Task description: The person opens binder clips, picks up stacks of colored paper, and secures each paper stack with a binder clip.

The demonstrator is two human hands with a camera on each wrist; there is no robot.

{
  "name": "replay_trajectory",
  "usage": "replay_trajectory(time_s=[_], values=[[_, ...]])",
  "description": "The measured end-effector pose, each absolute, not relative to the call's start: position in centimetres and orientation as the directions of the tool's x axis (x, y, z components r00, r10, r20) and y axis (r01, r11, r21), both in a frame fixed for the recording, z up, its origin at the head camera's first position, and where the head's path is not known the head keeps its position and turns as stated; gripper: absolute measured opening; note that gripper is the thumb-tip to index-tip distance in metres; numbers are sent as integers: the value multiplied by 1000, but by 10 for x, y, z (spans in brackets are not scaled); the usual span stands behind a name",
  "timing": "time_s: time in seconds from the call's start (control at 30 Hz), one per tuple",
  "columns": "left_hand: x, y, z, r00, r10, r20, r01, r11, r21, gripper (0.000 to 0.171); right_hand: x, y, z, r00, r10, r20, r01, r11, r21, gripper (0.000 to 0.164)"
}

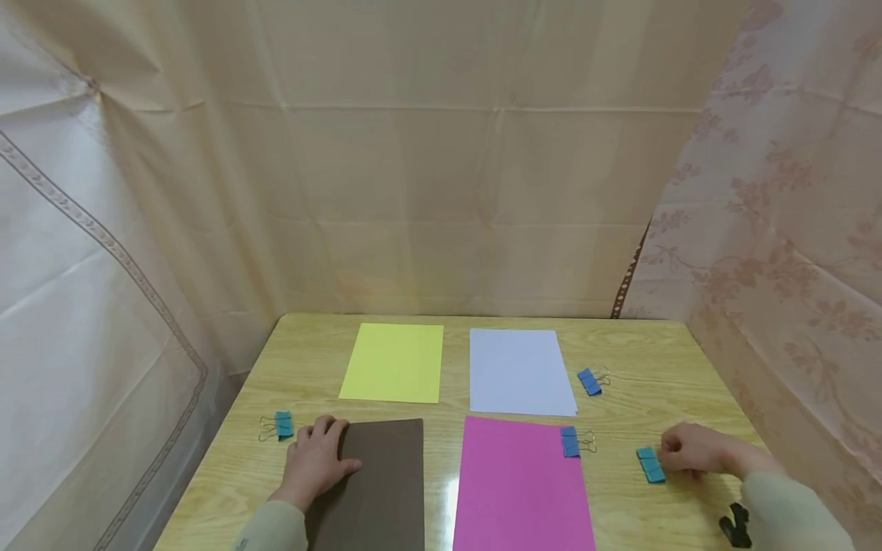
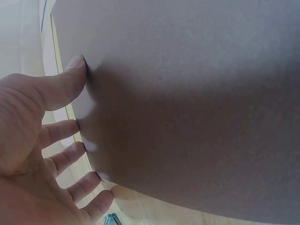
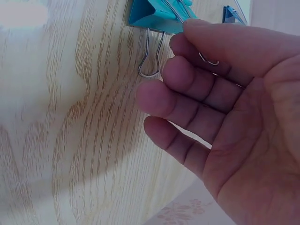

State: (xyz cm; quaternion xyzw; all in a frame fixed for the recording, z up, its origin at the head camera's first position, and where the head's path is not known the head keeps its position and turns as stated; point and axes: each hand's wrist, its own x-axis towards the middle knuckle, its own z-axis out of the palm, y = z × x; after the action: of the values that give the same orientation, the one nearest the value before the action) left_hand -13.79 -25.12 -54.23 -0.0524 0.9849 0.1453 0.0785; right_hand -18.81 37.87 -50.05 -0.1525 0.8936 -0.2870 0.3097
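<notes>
My left hand (image 1: 315,459) rests at the upper left corner of a dark brown sheet of paper (image 1: 386,482). Its thumb lies on the sheet, while the fingertips touch along the edge in the left wrist view. On the right, my right hand (image 1: 696,449) pinches a wire handle of a teal binder clip (image 1: 651,464) between thumb and forefinger. The clip's other wire handle (image 3: 149,70) points down beside the fingers in the right wrist view. A magenta sheet (image 1: 520,490) lies between the hands, with a blue binder clip (image 1: 570,442) at its upper right edge.
Yellow paper (image 1: 393,363) and white paper (image 1: 520,371) lie farther back. Another blue binder clip (image 1: 589,382) sits right of the white paper. A second teal clip (image 1: 283,425) lies left of my left hand, and a black clip (image 1: 736,526) near my right sleeve. Curtains surround the table (image 1: 620,505).
</notes>
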Motion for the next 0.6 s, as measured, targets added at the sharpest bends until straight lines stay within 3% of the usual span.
replay_trajectory(time_s=[0.3, 0.6], values=[[-137, -251, -543, -984, -78, -159, -121, 952, 282, 75, -190, 380, -504, -754, -519, -403, -152, 735, -661, 19], [-136, -251, -541, -986, -69, -151, -111, 951, 288, 74, -190, 373, -509, -821, -515, -246, -261, 722, -640, 20]])
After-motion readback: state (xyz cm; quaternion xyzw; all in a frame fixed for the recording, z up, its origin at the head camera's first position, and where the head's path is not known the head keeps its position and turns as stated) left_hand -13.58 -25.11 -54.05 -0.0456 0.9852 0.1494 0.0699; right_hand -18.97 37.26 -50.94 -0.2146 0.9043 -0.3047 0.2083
